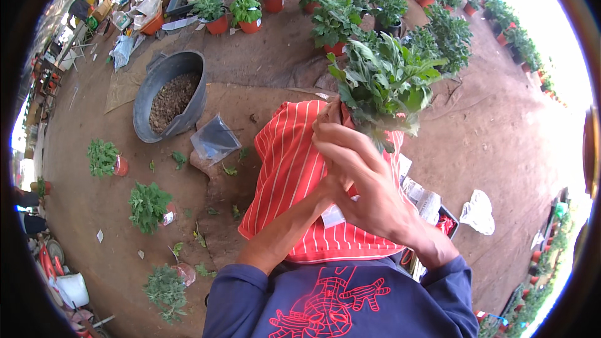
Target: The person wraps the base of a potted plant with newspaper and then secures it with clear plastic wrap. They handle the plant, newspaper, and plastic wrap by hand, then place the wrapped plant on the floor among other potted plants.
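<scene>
A leafy green potted plant (382,80) is held tilted above my lap, its leaves pointing away from me. Its reddish pot (347,117) is mostly covered by my hands. My left hand (331,115) is around the pot, partly behind the other hand. In front of it, my right hand (361,178) crosses over with fingers bent; whether it touches the pot cannot be made out. A red apron with white stripes (291,178) covers my lap. A small pale label or packet (333,216) lies on the apron beneath my wrists.
A dark tub of soil (202,84) and a clear plastic sleeve (216,141) are on the ground at left. Several potted plants (149,209) stand left and ahead. A box with newspaper (425,202) sits by my right side, a white plastic bag (478,212) beyond it.
</scene>
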The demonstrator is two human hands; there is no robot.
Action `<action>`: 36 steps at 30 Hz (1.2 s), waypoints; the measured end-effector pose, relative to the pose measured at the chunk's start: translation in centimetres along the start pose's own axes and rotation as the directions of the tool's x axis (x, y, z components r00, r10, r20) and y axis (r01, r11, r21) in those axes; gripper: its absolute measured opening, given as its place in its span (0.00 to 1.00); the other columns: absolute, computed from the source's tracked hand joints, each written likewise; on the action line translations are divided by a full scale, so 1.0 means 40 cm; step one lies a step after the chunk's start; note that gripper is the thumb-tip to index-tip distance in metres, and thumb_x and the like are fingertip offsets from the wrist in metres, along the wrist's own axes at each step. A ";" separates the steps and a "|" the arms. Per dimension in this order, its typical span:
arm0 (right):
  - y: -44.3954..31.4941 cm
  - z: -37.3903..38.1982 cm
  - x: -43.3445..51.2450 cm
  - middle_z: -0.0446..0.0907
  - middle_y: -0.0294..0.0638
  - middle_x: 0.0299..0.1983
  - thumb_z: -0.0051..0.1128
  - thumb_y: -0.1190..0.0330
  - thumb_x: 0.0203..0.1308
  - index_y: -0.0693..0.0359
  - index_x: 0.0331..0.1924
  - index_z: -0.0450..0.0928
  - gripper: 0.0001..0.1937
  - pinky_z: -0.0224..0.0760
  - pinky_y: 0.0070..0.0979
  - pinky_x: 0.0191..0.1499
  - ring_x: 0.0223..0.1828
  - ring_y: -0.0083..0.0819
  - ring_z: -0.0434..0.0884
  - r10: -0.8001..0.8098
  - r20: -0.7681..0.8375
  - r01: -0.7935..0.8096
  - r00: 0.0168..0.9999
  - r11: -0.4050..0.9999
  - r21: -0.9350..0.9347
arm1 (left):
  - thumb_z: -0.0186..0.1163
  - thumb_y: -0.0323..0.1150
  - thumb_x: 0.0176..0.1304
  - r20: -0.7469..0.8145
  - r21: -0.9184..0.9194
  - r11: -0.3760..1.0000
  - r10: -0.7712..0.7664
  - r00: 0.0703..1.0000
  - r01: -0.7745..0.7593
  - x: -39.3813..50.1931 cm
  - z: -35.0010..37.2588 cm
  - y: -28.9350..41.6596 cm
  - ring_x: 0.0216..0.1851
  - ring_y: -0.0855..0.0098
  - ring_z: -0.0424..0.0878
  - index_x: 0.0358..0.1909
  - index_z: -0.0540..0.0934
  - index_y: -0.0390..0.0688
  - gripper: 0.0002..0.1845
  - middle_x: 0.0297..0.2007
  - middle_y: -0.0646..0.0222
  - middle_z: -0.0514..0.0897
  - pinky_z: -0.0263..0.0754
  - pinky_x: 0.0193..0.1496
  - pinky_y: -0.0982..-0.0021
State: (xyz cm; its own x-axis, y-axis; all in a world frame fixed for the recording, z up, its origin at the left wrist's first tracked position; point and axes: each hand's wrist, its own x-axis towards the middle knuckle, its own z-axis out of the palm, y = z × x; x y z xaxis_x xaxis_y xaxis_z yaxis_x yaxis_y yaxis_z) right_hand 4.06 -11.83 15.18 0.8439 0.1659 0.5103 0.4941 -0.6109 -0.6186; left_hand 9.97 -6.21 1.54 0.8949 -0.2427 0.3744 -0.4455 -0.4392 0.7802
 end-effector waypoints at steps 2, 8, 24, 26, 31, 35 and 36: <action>0.011 0.070 0.093 0.74 0.61 0.70 0.64 0.82 0.56 0.68 0.66 0.75 0.30 0.73 0.52 0.71 0.73 0.60 0.74 -0.049 0.061 0.049 0.997 0.999 0.004 | 0.71 0.50 0.69 0.013 0.076 0.996 0.040 0.999 -0.041 -0.031 -0.013 -0.028 0.69 0.43 0.72 0.79 0.70 0.40 0.42 0.71 0.48 0.74 0.64 0.72 0.43; 0.153 0.103 0.163 0.77 0.56 0.72 0.62 0.75 0.61 0.66 0.71 0.75 0.30 0.61 0.54 0.81 0.76 0.55 0.74 0.038 -0.002 -0.033 0.999 0.840 -0.542 | 0.72 0.48 0.67 -0.072 0.052 0.999 0.018 0.997 -0.014 -0.013 0.033 -0.044 0.70 0.45 0.71 0.80 0.70 0.42 0.43 0.71 0.51 0.74 0.61 0.73 0.42; 0.180 -0.117 0.072 0.82 0.55 0.64 0.80 0.68 0.48 0.70 0.72 0.71 0.44 0.46 0.60 0.85 0.75 0.55 0.73 0.267 0.323 0.008 0.908 0.758 -0.652 | 0.71 0.32 0.65 -0.109 -0.221 0.975 -0.060 0.992 0.034 0.032 0.022 -0.025 0.71 0.42 0.68 0.81 0.69 0.44 0.42 0.71 0.47 0.71 0.60 0.73 0.40; 0.203 -0.126 0.069 0.82 0.52 0.61 0.78 0.70 0.47 0.68 0.69 0.73 0.41 0.46 0.60 0.84 0.73 0.54 0.74 0.266 0.345 0.048 0.900 0.727 -0.684 | 0.70 0.25 0.59 -0.205 -0.157 0.986 0.018 0.979 -0.051 0.042 0.010 -0.010 0.64 0.40 0.73 0.77 0.70 0.36 0.41 0.65 0.43 0.76 0.66 0.67 0.42; 0.221 -0.140 0.056 0.83 0.51 0.60 0.61 0.75 0.61 0.68 0.65 0.73 0.26 0.45 0.62 0.85 0.74 0.55 0.74 0.119 0.383 0.158 0.916 0.771 -0.618 | 0.69 0.28 0.61 -0.209 -0.180 0.981 0.030 0.978 -0.069 0.041 0.020 -0.022 0.67 0.40 0.70 0.78 0.70 0.37 0.41 0.67 0.44 0.73 0.62 0.71 0.40; 0.232 -0.149 0.053 0.83 0.49 0.58 0.61 0.73 0.63 0.66 0.61 0.74 0.22 0.47 0.61 0.85 0.72 0.53 0.76 0.051 0.377 0.195 0.925 0.788 -0.584 | 0.67 0.25 0.58 -0.277 -0.221 0.957 0.122 0.953 -0.186 0.071 -0.008 -0.003 0.55 0.39 0.77 0.72 0.72 0.30 0.37 0.53 0.43 0.80 0.69 0.58 0.40; 0.231 -0.152 0.060 0.83 0.47 0.56 0.61 0.72 0.64 0.65 0.60 0.76 0.20 0.49 0.60 0.85 0.71 0.51 0.77 0.045 0.396 0.209 0.917 0.791 -0.575 | 0.66 0.25 0.58 -0.275 -0.243 0.952 0.117 0.954 -0.186 0.074 -0.010 0.001 0.53 0.39 0.78 0.71 0.72 0.30 0.36 0.51 0.43 0.81 0.69 0.56 0.40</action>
State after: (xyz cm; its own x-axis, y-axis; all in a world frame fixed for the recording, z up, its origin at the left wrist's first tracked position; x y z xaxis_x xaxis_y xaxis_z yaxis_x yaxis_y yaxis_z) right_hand 9.38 -21.78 14.34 0.8791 0.4310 0.2038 0.4471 -0.8936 -0.0387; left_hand 12.61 -6.60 2.87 0.8089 -0.0454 0.5861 -0.5849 -0.1625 0.7946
